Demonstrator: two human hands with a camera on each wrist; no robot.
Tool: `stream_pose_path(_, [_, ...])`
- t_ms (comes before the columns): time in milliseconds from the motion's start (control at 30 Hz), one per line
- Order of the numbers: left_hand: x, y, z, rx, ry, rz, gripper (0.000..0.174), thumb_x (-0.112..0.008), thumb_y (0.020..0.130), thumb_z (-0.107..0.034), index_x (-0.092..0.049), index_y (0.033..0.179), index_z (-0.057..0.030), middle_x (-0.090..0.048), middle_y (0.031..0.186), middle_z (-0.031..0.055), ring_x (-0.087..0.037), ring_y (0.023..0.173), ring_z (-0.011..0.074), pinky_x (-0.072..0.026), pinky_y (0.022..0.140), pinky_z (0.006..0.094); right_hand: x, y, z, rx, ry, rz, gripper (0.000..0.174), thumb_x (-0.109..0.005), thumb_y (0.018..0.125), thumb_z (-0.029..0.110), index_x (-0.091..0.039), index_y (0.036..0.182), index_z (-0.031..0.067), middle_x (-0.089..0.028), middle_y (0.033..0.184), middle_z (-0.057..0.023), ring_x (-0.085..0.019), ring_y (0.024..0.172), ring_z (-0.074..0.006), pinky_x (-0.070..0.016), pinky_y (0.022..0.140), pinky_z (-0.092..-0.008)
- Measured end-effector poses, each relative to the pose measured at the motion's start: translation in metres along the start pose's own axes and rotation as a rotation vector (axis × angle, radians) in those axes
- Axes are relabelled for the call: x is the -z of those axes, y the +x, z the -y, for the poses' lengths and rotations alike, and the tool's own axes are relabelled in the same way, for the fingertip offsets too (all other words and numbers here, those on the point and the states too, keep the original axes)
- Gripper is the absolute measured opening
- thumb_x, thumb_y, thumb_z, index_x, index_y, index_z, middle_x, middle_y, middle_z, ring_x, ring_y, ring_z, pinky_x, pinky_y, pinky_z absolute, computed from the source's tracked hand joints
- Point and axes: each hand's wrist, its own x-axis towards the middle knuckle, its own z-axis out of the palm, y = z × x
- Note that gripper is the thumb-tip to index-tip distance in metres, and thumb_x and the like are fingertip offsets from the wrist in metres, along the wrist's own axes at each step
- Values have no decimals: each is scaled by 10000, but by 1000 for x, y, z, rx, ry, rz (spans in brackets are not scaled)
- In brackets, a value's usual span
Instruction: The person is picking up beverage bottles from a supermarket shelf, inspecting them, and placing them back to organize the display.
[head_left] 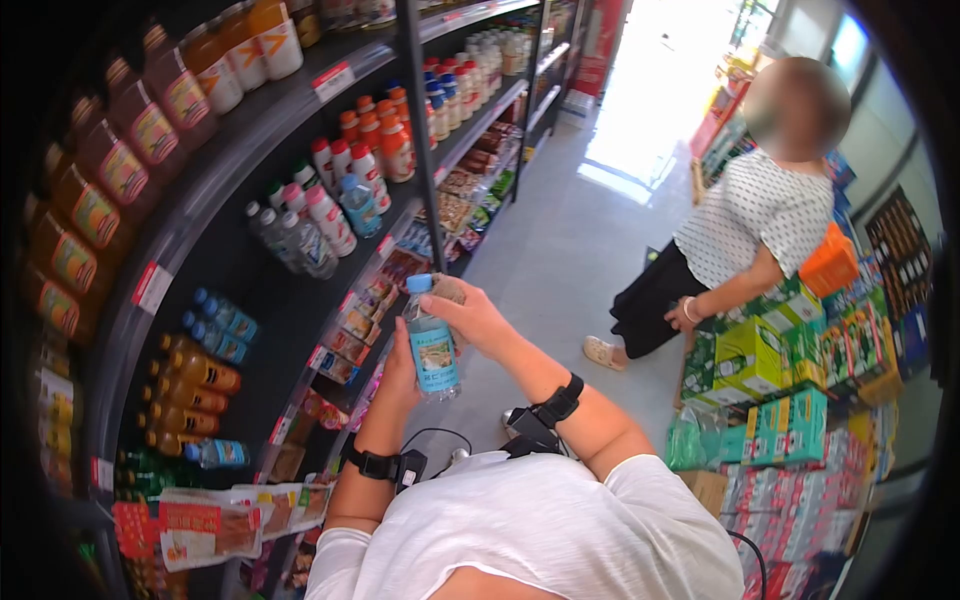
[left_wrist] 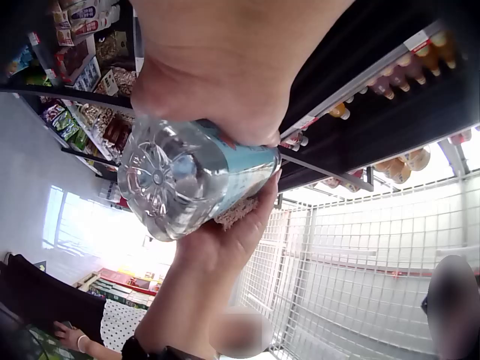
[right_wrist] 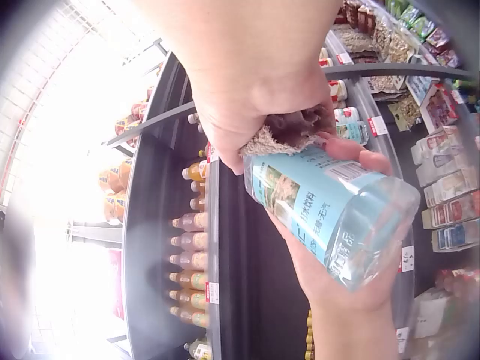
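Note:
A clear plastic drink bottle [head_left: 436, 352] with a blue cap and a blue picture label stands nearly upright before the person's chest. My left hand [head_left: 401, 362] grips its body from the side; in the left wrist view the bottle's ribbed base [left_wrist: 159, 178] faces the camera. My right hand [head_left: 472, 316] is at the bottle's shoulder, holding a brown fuzzy cloth [right_wrist: 289, 133] against it just above the label. Part of the cloth [left_wrist: 238, 214] shows beyond the bottle in the left wrist view. The right palm and some fingers are hidden.
Dark shelves [head_left: 215, 130] with drink bottles curve along the left. Snack packets [head_left: 215, 525] hang at the lower left. A person in a dotted top [head_left: 755, 215] stands at the right beside stacked cartons [head_left: 750, 360]. Grey floor [head_left: 535, 235] runs between toward a bright doorway.

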Motion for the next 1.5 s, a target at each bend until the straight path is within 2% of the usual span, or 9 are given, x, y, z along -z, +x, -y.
stream_pose_path(167, [4,0,16,29,33,16,664,-228,1000,-603,-530,1229,-59,-669,985,127,-682,833,232,-566,734,364,-1,-25,0,79,-105,-135,536,-713,863,314,-545,1280,21,-641,1064,-64,-603,950,-123,-489,850,-291])
stream_pose_path(367, [-1,-2,17,-148,71,34,577,-322,1027,-512,-421,1365,-54,-535,1267,69,-553,1145,147,-480,915,298,-11,-38,-2,393,-538,-353,588,-709,848,303,-504,1334,43,-602,1123,-88,-585,1071,-215,-456,937,-336])
stream_pose_path(467, [6,6,23,-222,141,34,576,-320,1027,-515,-428,1361,-59,-557,1230,69,-572,1109,149,-487,898,296,-20,-40,-3,515,-563,-366,613,-706,869,305,-465,1394,96,-603,1132,-76,-555,1082,-174,-451,932,-322])
stream_pose_path(667, [-5,-17,8,77,14,179,647,-280,997,-599,-457,1321,-68,-629,1113,113,-653,974,195,-546,804,339,-10,-36,17,120,151,-44,635,-719,858,276,-450,1390,58,-626,1118,-92,-587,1071,-179,-472,918,-326])
stream_pose_path(767, [-16,-27,0,58,71,235,756,-203,964,-672,-538,1217,-44,-678,963,130,-687,819,246,-577,698,369,-10,-42,26,58,235,3,583,-730,846,237,-487,1340,43,-639,1067,-85,-604,991,-152,-494,864,-311])
stream_pose_path(900, [-15,-30,-3,54,117,270,765,-191,964,-672,-493,1264,-37,-658,1052,142,-684,879,252,-581,740,363,-15,-42,23,100,236,-50,516,-731,845,219,-524,1283,44,-649,1024,-70,-613,907,-134,-505,799,-289])
stream_pose_path(1200, [15,-23,1,-65,90,469,729,-633,904,-466,-298,1416,-71,-572,1161,105,-641,959,216,-553,797,363,-30,-34,24,147,121,-120,459,-728,842,204,-561,1229,24,-653,958,-46,-604,850,-110,-494,756,-268])
stream_pose_path(1400, [30,-27,2,-93,136,338,712,-627,917,-357,-264,1458,-72,-534,1222,106,-623,989,207,-528,831,370,-43,-27,17,149,22,-144,416,-726,840,190,-588,1193,19,-649,941,-40,-595,824,-103,-483,734,-260])
stream_pose_path(1500, [36,-25,3,-208,209,306,735,-620,890,-504,-328,1395,-57,-575,1198,139,-635,1034,250,-539,857,400,-47,-25,16,145,46,-139,413,-723,844,183,-583,1196,18,-655,948,-52,-606,840,-110,-491,745,-266])
